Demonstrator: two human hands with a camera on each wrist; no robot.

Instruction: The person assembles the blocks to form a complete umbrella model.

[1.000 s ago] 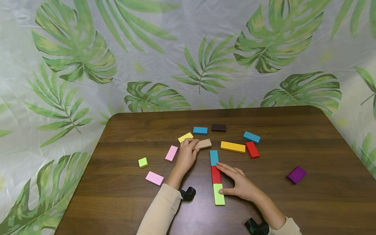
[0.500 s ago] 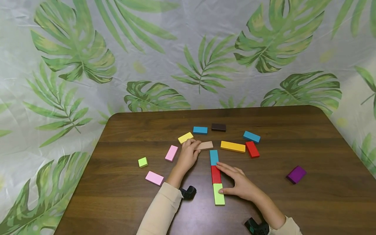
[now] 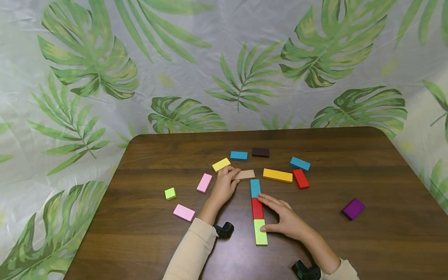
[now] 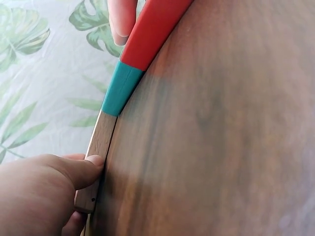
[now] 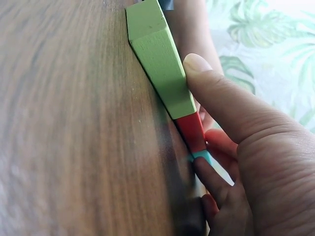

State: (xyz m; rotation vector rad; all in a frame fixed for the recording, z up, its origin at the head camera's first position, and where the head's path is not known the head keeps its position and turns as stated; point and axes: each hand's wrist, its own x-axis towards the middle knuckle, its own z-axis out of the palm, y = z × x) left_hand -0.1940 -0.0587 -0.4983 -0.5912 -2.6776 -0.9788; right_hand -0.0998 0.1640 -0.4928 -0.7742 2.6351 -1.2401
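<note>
Fourteen blocks (image 3: 277, 175), left hand (image 3: 223, 186) pinching the tan block (image 3: 246, 175) at eleven o'clock of a three-block row (image 3: 257, 209), one end finger-hidden overhead, right hand (image 3: 287, 221) spread, touching that row

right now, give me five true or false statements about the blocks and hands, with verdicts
1. The left hand grips the tan block. True.
2. The right hand holds the purple block. False: the purple block lies apart, off to the right.
3. One red block sits between the teal block and the lime block. True.
4. The dark block lies farther back than the orange block. True.
5. The lime cube lies right of both hands. False: it lies left of them.
</note>
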